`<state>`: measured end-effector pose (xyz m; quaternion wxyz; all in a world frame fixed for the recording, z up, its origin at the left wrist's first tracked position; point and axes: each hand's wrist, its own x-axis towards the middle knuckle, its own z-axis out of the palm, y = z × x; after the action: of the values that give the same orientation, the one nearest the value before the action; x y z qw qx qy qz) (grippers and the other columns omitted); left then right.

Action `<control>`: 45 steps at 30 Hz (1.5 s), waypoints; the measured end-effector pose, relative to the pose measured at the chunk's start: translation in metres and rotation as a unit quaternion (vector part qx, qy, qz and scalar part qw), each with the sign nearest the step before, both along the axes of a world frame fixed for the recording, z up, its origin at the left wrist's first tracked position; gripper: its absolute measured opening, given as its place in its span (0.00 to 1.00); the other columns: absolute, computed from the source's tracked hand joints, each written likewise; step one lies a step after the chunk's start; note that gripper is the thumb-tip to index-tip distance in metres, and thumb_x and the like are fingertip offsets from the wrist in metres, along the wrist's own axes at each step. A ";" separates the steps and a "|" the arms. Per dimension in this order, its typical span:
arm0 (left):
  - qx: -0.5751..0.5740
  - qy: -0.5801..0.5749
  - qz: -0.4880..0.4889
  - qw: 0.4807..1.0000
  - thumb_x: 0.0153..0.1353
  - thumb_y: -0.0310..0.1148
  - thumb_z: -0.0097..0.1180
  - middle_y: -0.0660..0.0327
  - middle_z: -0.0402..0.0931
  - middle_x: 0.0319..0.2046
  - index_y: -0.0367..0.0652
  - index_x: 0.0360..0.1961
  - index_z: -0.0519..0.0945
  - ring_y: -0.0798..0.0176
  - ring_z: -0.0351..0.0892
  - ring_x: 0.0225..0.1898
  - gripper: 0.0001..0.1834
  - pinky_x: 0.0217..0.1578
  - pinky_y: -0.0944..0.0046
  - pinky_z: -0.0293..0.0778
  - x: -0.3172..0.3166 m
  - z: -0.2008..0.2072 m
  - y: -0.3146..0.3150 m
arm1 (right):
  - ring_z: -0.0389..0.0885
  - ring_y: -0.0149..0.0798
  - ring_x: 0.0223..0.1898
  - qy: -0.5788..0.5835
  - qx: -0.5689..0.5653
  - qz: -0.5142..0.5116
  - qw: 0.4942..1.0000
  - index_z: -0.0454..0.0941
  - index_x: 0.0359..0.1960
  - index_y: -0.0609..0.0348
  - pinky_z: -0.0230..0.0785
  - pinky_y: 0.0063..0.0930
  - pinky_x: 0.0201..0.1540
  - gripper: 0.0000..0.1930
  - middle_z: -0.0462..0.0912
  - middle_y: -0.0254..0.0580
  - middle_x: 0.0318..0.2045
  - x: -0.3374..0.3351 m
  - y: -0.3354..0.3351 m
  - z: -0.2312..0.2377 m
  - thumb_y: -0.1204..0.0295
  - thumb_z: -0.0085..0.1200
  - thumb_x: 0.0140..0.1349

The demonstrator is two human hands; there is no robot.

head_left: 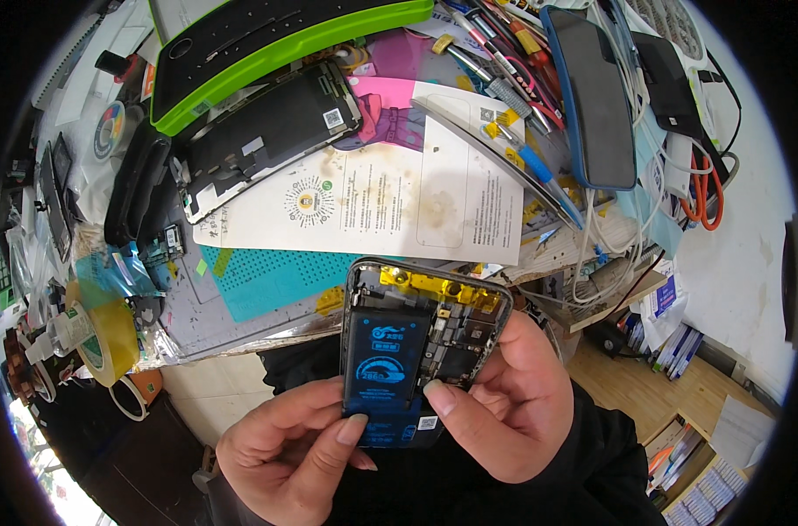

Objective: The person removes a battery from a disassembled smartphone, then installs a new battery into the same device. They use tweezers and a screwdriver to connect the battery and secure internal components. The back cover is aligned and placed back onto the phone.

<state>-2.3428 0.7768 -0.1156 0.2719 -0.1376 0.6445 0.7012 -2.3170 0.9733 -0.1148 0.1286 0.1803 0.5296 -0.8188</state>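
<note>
You have the opened phone (456, 361) in both hands, just below the middle of the view toward six o'clock, its inside facing you. Your left hand (281, 451) pinches its lower left edge at about seven o'clock, the thumb lying over the low end of the dark battery (381, 346) with blue print. Your right hand (526, 408) wraps the right edge at about five o'clock, its thumb pressed inside the frame beside the battery. Yellow tape (430, 282) crosses the phone's top end.

Past the phone at twelve o'clock lies a stained printed sheet (377, 206), with a teal mat (272, 285) at nine. A loose phone screen (281, 140) lies at eleven o'clock, beside a green-rimmed tray (281, 64). A blue-cased phone (599, 101) rests toward one, and a tape roll (118, 346) stands between eight and nine.
</note>
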 end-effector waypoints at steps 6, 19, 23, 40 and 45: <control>-0.006 -0.006 -0.005 1.000 0.67 0.21 0.59 0.46 0.85 0.35 0.27 0.53 0.75 0.63 0.85 0.27 0.16 0.21 0.67 0.84 -0.001 0.001 0.001 | 0.82 0.34 0.53 0.014 0.002 0.005 1.000 0.54 0.69 0.69 0.74 0.27 0.54 0.27 0.80 0.54 0.53 0.002 0.001 -0.003 0.85 0.47 0.70; -0.019 0.010 -0.019 1.000 0.67 0.20 0.58 0.45 0.85 0.38 0.26 0.55 0.76 0.61 0.87 0.31 0.16 0.24 0.65 0.86 0.001 0.001 0.003 | 0.82 0.36 0.54 0.025 0.009 -0.009 1.000 0.54 0.68 0.69 0.75 0.30 0.55 0.27 0.78 0.54 0.55 0.003 0.000 -0.002 0.85 0.48 0.70; -0.031 0.033 -0.029 0.999 0.66 0.19 0.58 0.44 0.85 0.39 0.26 0.54 0.78 0.60 0.87 0.32 0.15 0.25 0.64 0.87 0.004 0.000 0.000 | 0.82 0.35 0.54 0.034 0.009 0.000 0.999 0.54 0.68 0.68 0.75 0.29 0.55 0.27 0.78 0.53 0.55 0.003 0.001 -0.002 0.85 0.48 0.70; -0.036 0.087 -0.046 0.995 0.65 0.18 0.59 0.43 0.84 0.40 0.28 0.55 0.78 0.57 0.88 0.33 0.16 0.27 0.63 0.88 0.007 -0.003 -0.002 | 0.82 0.34 0.54 0.022 0.022 -0.007 0.999 0.56 0.67 0.68 0.75 0.28 0.55 0.26 0.79 0.50 0.54 0.002 -0.001 0.000 0.86 0.49 0.70; -0.036 0.110 -0.063 0.991 0.65 0.17 0.59 0.43 0.84 0.40 0.28 0.54 0.78 0.56 0.88 0.32 0.16 0.26 0.63 0.88 0.007 -0.004 -0.005 | 0.81 0.34 0.55 0.021 0.021 -0.009 1.000 0.56 0.67 0.68 0.75 0.28 0.55 0.27 0.79 0.50 0.55 0.004 -0.001 0.000 0.86 0.50 0.69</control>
<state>-2.3355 0.7721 -0.1198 0.2377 -0.0291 0.7029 0.6697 -2.3134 0.9722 -0.1152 0.1065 0.1705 0.5477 -0.8122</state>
